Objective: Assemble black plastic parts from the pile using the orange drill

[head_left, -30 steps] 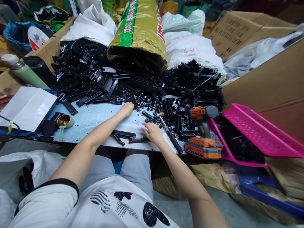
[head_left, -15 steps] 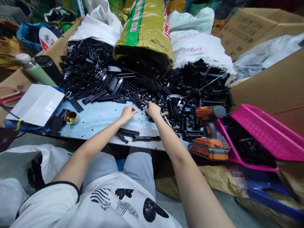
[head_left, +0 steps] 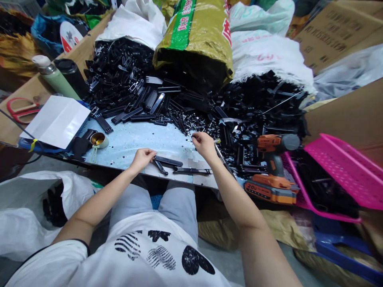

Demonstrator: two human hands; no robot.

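My left hand is closed, thumb and fingertips pressed together at the left end of a long black plastic strip. Whether it grips the strip is unclear. A shorter black piece slants beneath that end, and a black slotted bar lies to the right along the table's front edge. My right hand is closed in a pinch just in front of a heap of small screws. Something dark and tiny shows at its fingertips, too small to name. Beside its wrist lies a thin metal rod-like tool.
Black plastic parts are heaped along the back under an olive sack. At right stand an orange cordless drill and a pink basket. A metal cup, white paper and red scissors lie left.
My left hand has moved left and toward me, from beside my right hand to the black strip. The right hand has drawn back slightly from the screw heap. The view has shifted a little.
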